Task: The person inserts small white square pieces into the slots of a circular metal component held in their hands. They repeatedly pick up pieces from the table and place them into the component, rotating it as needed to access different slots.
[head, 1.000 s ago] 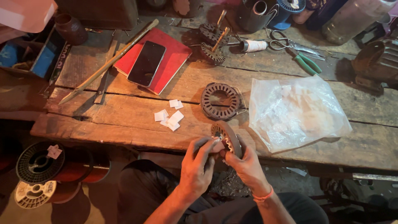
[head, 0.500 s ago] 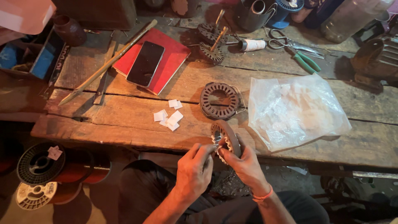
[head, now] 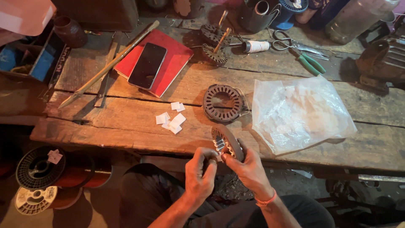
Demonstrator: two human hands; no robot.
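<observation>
Both hands grip one stator (head: 228, 141) at the table's (head: 126, 122) near edge: the right hand (head: 249, 166) wraps it from below, and the left hand (head: 200, 171) pinches a white slip at its slots. Behind lie paper slips (head: 171, 120), a second stator (head: 222, 102) and a plastic bag (head: 301, 112).

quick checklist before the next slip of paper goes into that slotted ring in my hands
1. Slotted ring held: ok, right hand grips it at the bench edge.
2. Left hand at the slots: ok, fingertips meet the ring's inner teeth.
3. White strip seated in its slot: cannot tell, too small.
4. Paper slips in supply: ok, a small pile lies on the wooden bench.
5. Second slotted ring: ok, flat on the bench beside the plastic bag.
</observation>
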